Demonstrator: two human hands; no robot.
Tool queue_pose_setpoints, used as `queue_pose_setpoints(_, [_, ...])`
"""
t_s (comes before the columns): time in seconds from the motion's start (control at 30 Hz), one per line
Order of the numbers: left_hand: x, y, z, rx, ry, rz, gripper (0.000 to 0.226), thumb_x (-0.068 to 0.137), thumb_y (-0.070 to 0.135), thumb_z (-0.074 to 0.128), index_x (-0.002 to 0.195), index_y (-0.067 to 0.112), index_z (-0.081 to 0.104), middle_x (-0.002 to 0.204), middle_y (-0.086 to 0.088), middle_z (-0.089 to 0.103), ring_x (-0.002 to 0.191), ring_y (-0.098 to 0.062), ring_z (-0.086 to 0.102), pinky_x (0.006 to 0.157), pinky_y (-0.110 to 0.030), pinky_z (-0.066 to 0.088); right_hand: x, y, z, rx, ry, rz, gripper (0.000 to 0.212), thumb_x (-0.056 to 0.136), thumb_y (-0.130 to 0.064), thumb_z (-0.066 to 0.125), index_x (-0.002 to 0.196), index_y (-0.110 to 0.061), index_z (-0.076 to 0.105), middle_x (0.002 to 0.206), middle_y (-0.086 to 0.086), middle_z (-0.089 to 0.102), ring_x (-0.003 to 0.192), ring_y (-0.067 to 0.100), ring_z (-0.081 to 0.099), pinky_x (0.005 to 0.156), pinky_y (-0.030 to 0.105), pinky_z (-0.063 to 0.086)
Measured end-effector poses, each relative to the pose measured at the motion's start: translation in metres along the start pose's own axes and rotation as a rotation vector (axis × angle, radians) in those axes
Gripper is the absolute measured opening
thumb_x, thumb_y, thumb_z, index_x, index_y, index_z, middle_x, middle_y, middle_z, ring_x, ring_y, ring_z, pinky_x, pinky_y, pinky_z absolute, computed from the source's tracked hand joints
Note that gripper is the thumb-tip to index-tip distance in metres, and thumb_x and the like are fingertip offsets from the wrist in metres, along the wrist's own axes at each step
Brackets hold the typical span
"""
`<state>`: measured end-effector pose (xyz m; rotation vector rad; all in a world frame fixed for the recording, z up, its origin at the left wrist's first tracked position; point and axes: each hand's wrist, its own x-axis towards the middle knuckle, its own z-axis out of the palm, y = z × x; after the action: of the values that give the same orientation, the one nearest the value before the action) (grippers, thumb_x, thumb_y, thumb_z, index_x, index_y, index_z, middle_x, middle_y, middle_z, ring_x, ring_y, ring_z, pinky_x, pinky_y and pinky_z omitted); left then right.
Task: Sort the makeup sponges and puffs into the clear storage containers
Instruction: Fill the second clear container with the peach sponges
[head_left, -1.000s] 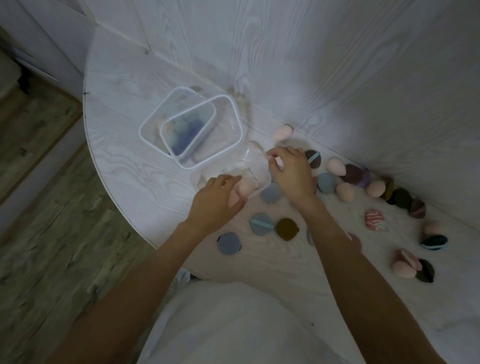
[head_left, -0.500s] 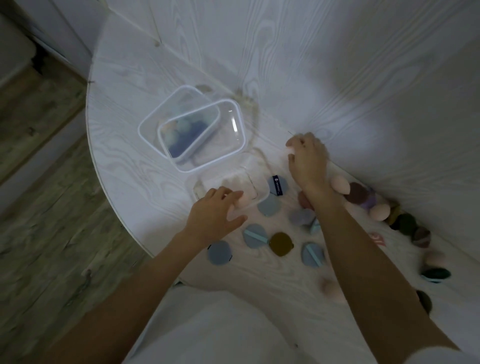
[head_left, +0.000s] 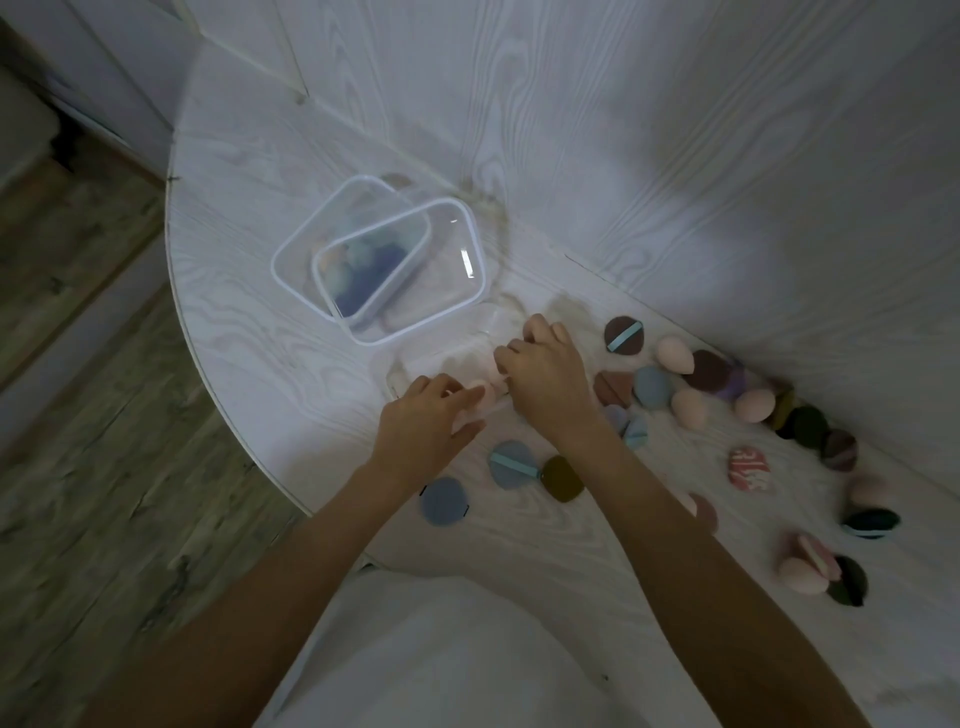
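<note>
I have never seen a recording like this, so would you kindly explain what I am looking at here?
No machine: a person wears a camera on the head, looking down at their own two hands. The left hand and right hand meet over a small clear container on a white table, handling a pink sponge; who grips it is unclear. Behind sits a larger clear box overlapping another with blue pieces inside. Loose sponges and round puffs, like the brown puff, lie scattered to the right.
</note>
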<state>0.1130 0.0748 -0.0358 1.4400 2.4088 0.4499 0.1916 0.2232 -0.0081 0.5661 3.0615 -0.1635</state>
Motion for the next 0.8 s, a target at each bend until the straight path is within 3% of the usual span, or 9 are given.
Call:
queue_pose_setpoints(0.07, [0.0,-0.001,0.001,0.018,0.0,-0.003,0.035,0.075,0.04,0.073,0.106,0.025,0.069,0.092,-0.001,0.066,0.078,-0.021,0.061,0.049,-0.028,0.044,0.004,0.001,0.0,-0.057,-0.058,0.017,0.019,0.063,-0.002,0.073,0.056,-0.013,0.06,0.049,-0.001,0.055,0.069,0.02,0.049,0.061,0.029,0.035])
queue_pose_setpoints(0.13, [-0.001,-0.001,0.003,0.02,0.007,0.0,0.034,0.074,0.041,0.074,0.104,0.025,0.07,0.09,-0.001,0.066,0.076,-0.022,0.061,0.047,-0.028,0.044,0.007,0.007,0.0,-0.077,-0.112,-0.005,0.01,0.079,-0.014,0.065,0.07,-0.013,0.069,0.062,0.0,0.062,0.082,0.019,0.048,0.07,0.028,0.029])
queue_pose_setpoints(0.27, [-0.001,-0.002,0.005,0.005,0.026,0.004,0.039,0.074,0.04,0.073,0.108,0.022,0.067,0.092,-0.002,0.066,0.077,-0.022,0.061,0.048,-0.028,0.046,0.005,0.015,-0.004,0.034,-0.143,0.0,0.031,0.091,-0.035,0.051,0.091,-0.013,0.072,0.094,-0.003,0.068,0.1,0.018,0.045,0.079,0.027,0.025])
queue_pose_setpoints(0.37, [0.001,0.0,0.004,-0.034,0.029,-0.029,0.044,0.077,0.041,0.07,0.116,0.022,0.062,0.101,-0.002,0.064,0.085,-0.021,0.059,0.054,-0.03,0.046,0.002,0.017,-0.002,0.127,-0.103,0.01,0.024,0.09,-0.027,0.055,0.095,-0.012,0.073,0.107,-0.004,0.067,0.1,0.021,0.046,0.082,0.029,0.031])
queue_pose_setpoints(0.5, [0.001,0.001,0.002,-0.049,-0.01,-0.068,0.049,0.082,0.045,0.062,0.125,0.024,0.054,0.113,0.001,0.059,0.097,-0.018,0.054,0.064,-0.027,0.04,0.0,0.014,0.003,0.224,-0.031,0.075,0.009,0.08,-0.014,0.069,0.087,-0.012,0.073,0.102,0.002,0.069,0.093,0.024,0.05,0.079,0.031,0.04])
queue_pose_setpoints(0.7, [0.001,0.001,0.002,-0.075,0.012,-0.053,0.05,0.08,0.046,0.064,0.123,0.023,0.055,0.114,0.001,0.059,0.099,-0.018,0.055,0.066,-0.027,0.041,0.001,0.003,0.005,0.177,-0.012,0.131,0.018,0.068,-0.009,0.077,0.083,-0.013,0.068,0.105,0.008,0.058,0.091,0.024,0.051,0.074,0.031,0.045])
queue_pose_setpoints(0.8, [0.0,-0.001,0.003,-0.089,0.034,-0.044,0.053,0.077,0.047,0.068,0.121,0.022,0.057,0.113,0.001,0.06,0.098,-0.019,0.055,0.066,-0.025,0.038,0.001,0.006,-0.001,0.248,-0.012,0.187,0.024,0.069,-0.01,0.076,0.091,-0.014,0.067,0.116,0.009,0.052,0.101,0.024,0.047,0.084,0.031,0.042])
